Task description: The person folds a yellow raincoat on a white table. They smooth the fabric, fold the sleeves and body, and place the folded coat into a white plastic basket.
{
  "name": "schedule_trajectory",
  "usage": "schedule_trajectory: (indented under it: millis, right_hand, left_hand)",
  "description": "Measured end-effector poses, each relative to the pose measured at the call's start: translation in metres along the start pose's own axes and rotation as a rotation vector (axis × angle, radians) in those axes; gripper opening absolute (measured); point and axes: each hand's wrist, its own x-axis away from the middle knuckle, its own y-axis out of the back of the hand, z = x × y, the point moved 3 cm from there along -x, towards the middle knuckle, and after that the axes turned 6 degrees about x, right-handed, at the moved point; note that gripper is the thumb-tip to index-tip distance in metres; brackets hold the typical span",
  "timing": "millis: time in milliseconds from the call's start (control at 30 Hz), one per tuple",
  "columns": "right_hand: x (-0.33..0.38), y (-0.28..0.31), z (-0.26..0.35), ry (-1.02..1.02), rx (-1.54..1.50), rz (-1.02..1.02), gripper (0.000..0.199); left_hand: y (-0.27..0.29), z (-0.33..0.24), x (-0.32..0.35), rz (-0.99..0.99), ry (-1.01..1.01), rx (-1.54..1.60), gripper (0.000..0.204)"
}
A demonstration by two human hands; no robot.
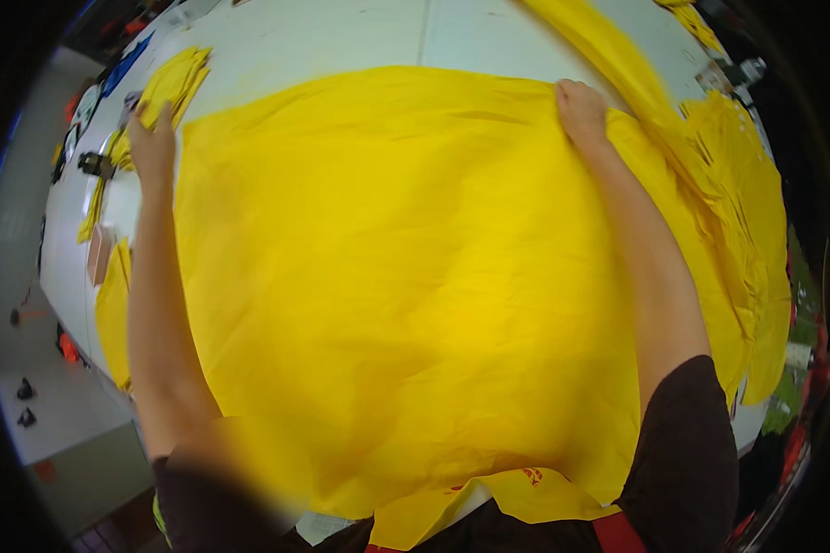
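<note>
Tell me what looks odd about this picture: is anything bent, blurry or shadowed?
In the head view, a black border rings the scene and the white tabletop bows near it; in the head view, the large yellow fabric sheet carries soft, broad shading and blurs at its lower left, smearing into the dark short sleeve there; no harsh glare stands out.
</note>
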Motion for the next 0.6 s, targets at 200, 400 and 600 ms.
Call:
schedule_trajectory:
  millis: [200, 400, 600]
  right_hand:
    - [0.096, 0.074, 0.023, 0.16, -0.206, -0.034, 0.05]
    - [0.191, 0.086, -0.124, -0.23, 0.04, 0.33, 0.061]
    - [0.141, 0.106, -0.167, -0.227, -0.006, 0.508, 0.062]
  left_hand:
    - [0.003, -0.184, 0.207, 0.806, -0.354, -0.144, 0.066]
    - [-0.022, -0.039, 0.236, 0.735, 0.049, -0.328, 0.072]
    - [0.014, -0.022, 0.253, 0.663, 0.179, -0.301, 0.068]
